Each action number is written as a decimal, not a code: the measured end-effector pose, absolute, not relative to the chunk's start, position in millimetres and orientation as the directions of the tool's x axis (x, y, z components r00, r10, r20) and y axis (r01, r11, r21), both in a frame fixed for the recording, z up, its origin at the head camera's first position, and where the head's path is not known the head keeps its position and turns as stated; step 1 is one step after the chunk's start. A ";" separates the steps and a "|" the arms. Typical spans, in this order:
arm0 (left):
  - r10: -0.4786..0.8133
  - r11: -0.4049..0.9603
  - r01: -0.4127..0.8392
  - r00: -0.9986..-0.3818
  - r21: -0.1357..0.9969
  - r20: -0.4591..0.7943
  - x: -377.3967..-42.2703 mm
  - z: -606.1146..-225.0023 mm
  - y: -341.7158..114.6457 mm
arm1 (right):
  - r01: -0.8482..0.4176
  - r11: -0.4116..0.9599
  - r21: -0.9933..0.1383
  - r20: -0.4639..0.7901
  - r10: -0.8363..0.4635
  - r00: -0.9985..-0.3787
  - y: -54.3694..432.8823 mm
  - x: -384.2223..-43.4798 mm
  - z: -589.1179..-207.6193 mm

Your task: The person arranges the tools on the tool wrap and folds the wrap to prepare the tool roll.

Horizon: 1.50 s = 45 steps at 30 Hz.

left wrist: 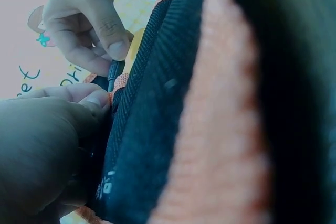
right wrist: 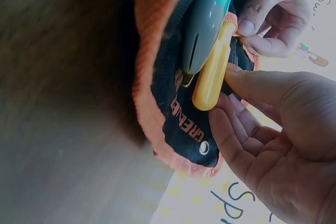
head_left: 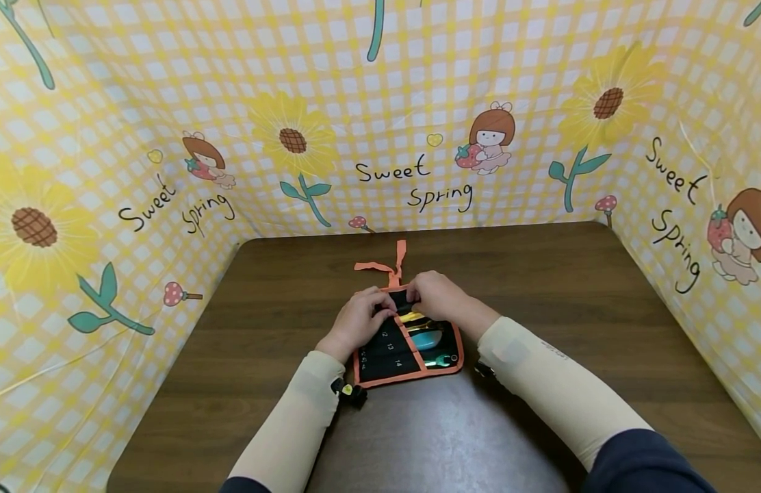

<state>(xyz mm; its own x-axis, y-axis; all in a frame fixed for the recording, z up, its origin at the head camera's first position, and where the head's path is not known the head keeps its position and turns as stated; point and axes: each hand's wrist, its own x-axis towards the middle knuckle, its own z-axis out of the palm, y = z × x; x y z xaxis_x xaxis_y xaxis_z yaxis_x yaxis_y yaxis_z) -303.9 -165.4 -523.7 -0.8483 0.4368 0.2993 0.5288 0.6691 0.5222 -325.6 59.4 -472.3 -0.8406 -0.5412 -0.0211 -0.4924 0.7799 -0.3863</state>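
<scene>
A black tool pouch (head_left: 380, 352) with orange trim lies unrolled on the table, its pockets marked with numbers. My left hand (head_left: 358, 318) pinches the orange edging of the pocket row near the far end. Opposite it, my right hand (head_left: 439, 296) pinches a slim dark piece (left wrist: 112, 71) at the pocket's mouth; its kind cannot be told, as the fingers cover most of it. Right beside those fingertips, a yellow handle (right wrist: 211, 80) sticks out of a pocket. Next to this sits a teal and grey utility knife (right wrist: 203, 35). A green-ended tool (head_left: 439, 361) occupies the near pocket.
Two orange tie straps (head_left: 400, 257) extend from the pouch's far end onto the brown wooden table (head_left: 263, 308). A yellow checked cloth (head_left: 380, 103) with flowers and printed words stands around the table's back and sides.
</scene>
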 end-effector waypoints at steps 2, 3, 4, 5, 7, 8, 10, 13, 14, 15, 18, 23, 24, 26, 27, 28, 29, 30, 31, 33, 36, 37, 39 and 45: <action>0.436 0.669 0.531 -0.847 0.520 0.303 -304.0 -523.6 -165.5 | -0.488 0.782 -0.387 -0.030 -0.540 -0.841 57.9 -325.9 -472.2; 0.436 0.672 0.531 -0.847 0.517 0.303 -303.8 -523.4 -165.5 | -0.488 0.780 -0.391 -0.032 -0.542 -0.840 57.2 -325.9 -471.8; 0.436 0.674 0.529 -0.848 0.515 0.302 -303.9 -523.3 -165.6 | -0.487 0.780 -0.393 -0.036 -0.543 -0.839 56.7 -326.3 -471.8; 0.436 0.676 0.529 -0.849 0.513 0.300 -303.8 -523.0 -165.7 | -0.488 0.778 -0.395 -0.040 -0.546 -0.837 56.1 -326.6 -472.0; 0.436 0.680 0.527 -0.850 0.510 0.297 -303.9 -522.6 -165.8 | -0.491 0.772 -0.404 -0.047 -0.553 -0.832 55.0 -327.1 -472.2; 0.436 0.682 0.526 -0.850 0.509 0.294 -303.8 -522.4 -165.9 | -0.493 0.768 -0.409 -0.050 -0.559 -0.828 54.3 -327.2 -472.3; 0.436 0.680 0.526 -0.850 0.511 0.295 -304.0 -522.5 -165.9 | -0.497 0.761 -0.417 -0.053 -0.567 -0.822 52.8 -327.3 -473.0; 0.438 0.674 0.531 -0.847 0.515 0.301 -304.3 -522.9 -165.6 | -0.500 0.754 -0.425 -0.055 -0.573 -0.818 50.4 -326.4 -472.5; 0.438 0.672 0.531 -0.847 0.516 0.301 -304.3 -523.1 -165.4 | -0.499 0.755 -0.426 -0.055 -0.572 -0.818 49.8 -326.2 -472.6; 0.439 0.670 0.532 -0.847 0.518 0.301 -304.5 -523.3 -165.3 | -0.499 0.755 -0.425 -0.054 -0.571 -0.819 49.5 -326.0 -472.7; 0.441 0.666 0.533 -0.846 0.522 0.300 -304.9 -523.7 -164.9 | -0.496 0.757 -0.425 -0.053 -0.567 -0.822 49.3 -325.1 -472.8; 0.442 0.658 0.535 -0.844 0.531 0.302 -305.3 -523.7 -164.9 | -0.492 0.751 -0.440 -0.044 -0.565 -0.824 50.2 -324.5 -472.9; 0.442 0.657 0.535 -0.844 0.531 0.304 -305.3 -523.9 -165.0 | -0.491 0.751 -0.442 -0.043 -0.564 -0.825 50.3 -324.4 -472.9; 0.442 0.658 0.535 -0.844 0.531 0.302 -305.4 -524.1 -164.9 | -0.488 0.753 -0.442 -0.045 -0.562 -0.826 50.3 -324.5 -472.9; 0.442 0.658 0.534 -0.845 0.531 0.303 -305.4 -524.2 -164.9 | -0.486 0.754 -0.442 -0.048 -0.560 -0.827 50.3 -324.6 -473.0; 0.440 0.660 0.532 -0.846 0.531 0.301 -305.5 -524.4 -165.0 | -0.483 0.755 -0.443 -0.051 -0.559 -0.828 50.1 -324.6 -473.0; 0.439 0.662 0.530 -0.847 0.530 0.299 -305.5 -524.6 -165.0 | -0.480 0.758 -0.442 -0.055 -0.557 -0.828 50.0 -324.5 -472.8; 0.438 0.663 0.528 -0.849 0.531 0.297 -305.5 -524.9 -165.3 | -0.476 0.760 -0.443 -0.059 -0.554 -0.830 49.9 -324.5 -472.8; 0.436 0.664 0.525 -0.850 0.532 0.294 -305.5 -524.8 -165.3 | -0.473 0.762 -0.443 -0.061 -0.552 -0.832 49.8 -324.5 -472.9; 0.433 0.668 0.519 -0.854 0.533 0.289 -305.2 -525.0 -165.6 | -0.469 0.764 -0.442 -0.062 -0.548 -0.834 49.5 -324.6 -473.5; 0.433 0.673 0.514 -0.857 0.532 0.279 -304.7 -525.2 -166.0 | -0.468 0.770 -0.434 -0.059 -0.542 -0.838 50.0 -324.3 -474.8; 0.435 0.677 0.513 -0.857 0.528 0.275 -304.5 -525.3 -166.2 | -0.468 0.771 -0.431 -0.057 -0.541 -0.839 50.4 -324.0 -475.3; 0.436 0.680 0.511 -0.858 0.526 0.271 -304.2 -525.4 -166.6 | -0.469 0.773 -0.427 -0.053 -0.539 -0.840 51.2 -323.2 -475.5; 0.427 0.682 0.510 -0.859 0.524 0.282 -302.9 -524.4 -167.3 | -0.462 0.773 -0.434 -0.038 -0.528 -0.848 55.5 -316.9 -471.0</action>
